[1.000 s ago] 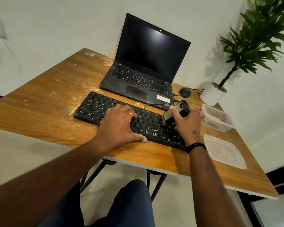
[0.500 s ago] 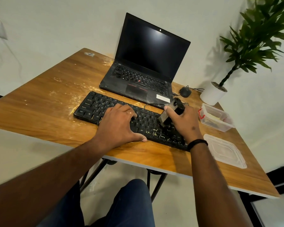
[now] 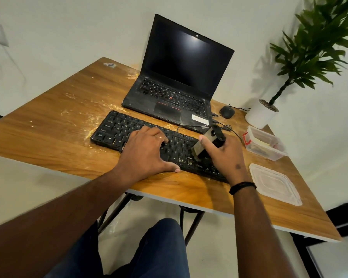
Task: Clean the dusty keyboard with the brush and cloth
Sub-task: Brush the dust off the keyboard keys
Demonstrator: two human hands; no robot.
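Note:
A black dusty keyboard (image 3: pixel 117 130) lies on the wooden table (image 3: pixel 48 127) in front of a laptop. My left hand (image 3: pixel 147 152) rests flat on its middle keys, fingers spread, thumb at the near edge. My right hand (image 3: pixel 223 151) grips a short brush (image 3: pixel 207 140) with a black handle and pale bristles. The bristles point down onto the keys right of centre. Pale dust lies on the table around the keyboard's left end. No cloth is visible.
An open black laptop (image 3: pixel 181 77) stands behind the keyboard. A black mouse (image 3: pixel 227 111) with cable lies to its right. A clear plastic box (image 3: pixel 264 144) and its lid (image 3: pixel 275 183) sit at the right. A potted plant (image 3: pixel 262 114) stands in the far right corner.
My right hand has moved the brush leftward and down along the keys, tilting it. The left hand has stayed in place on the keyboard.

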